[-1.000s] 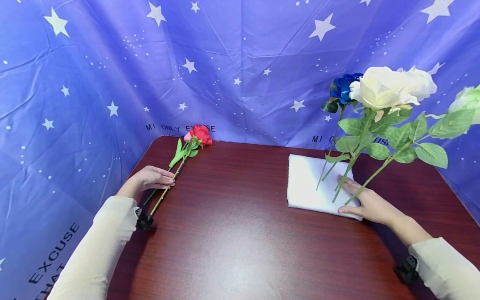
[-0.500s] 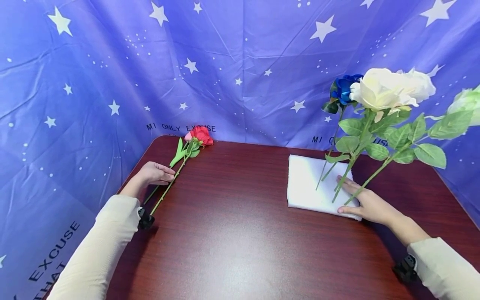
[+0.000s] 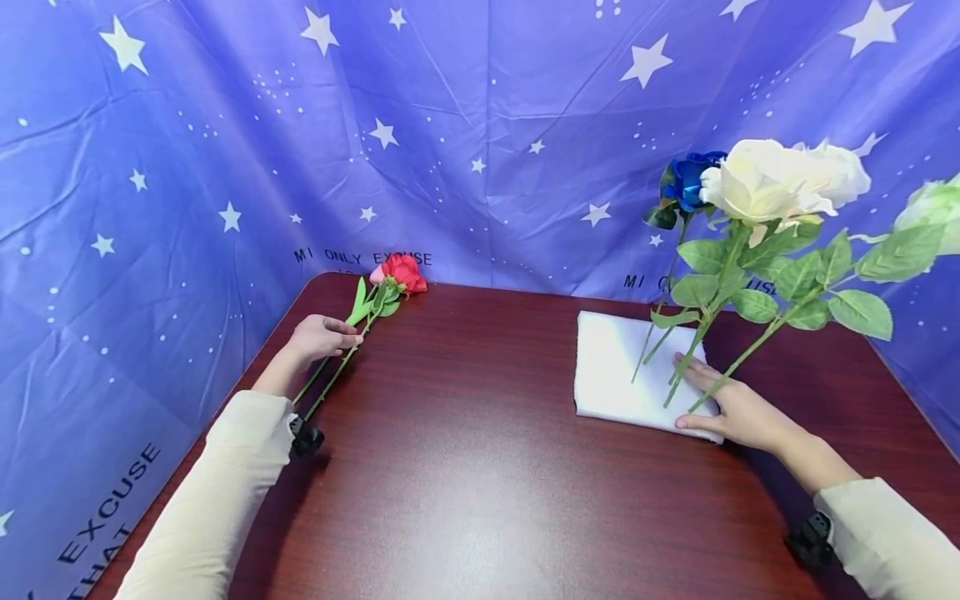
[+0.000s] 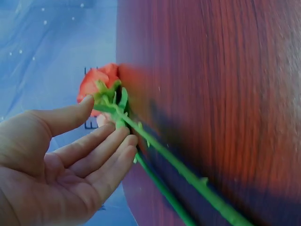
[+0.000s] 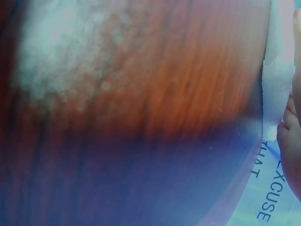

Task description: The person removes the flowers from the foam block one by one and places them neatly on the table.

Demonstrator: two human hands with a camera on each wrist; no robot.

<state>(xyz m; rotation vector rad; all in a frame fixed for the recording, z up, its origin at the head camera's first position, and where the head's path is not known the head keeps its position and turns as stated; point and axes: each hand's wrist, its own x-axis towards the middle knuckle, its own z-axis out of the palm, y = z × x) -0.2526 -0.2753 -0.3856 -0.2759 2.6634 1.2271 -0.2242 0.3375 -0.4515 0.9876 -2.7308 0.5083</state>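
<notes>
On the left of the table in the head view lie a red rose (image 3: pixel 405 273) and a pink flower (image 3: pixel 377 276) with a broad green leaf, their stems side by side. My left hand (image 3: pixel 324 337) is at these stems, its fingertips right by the rose stem. The left wrist view shows the thumb apart from the extended fingers (image 4: pixel 106 157), with the thorny stem (image 4: pixel 174 160) running past them. My right hand (image 3: pixel 750 412) rests on a white foam block (image 3: pixel 603 371), thumb and fingers spread. A blue rose (image 3: pixel 686 179) and white roses (image 3: pixel 761 179) stand upright in the block.
A pale green-white flower (image 3: pixel 933 215) leans out at the far right. The leafy stems rise over the right hand. A blue star-printed cloth (image 3: pixel 487 100) hangs behind the dark red wooden table (image 3: pixel 480 467).
My left hand has moved up along the stems toward the flower heads and slightly right. The right hand stays on the foam block.
</notes>
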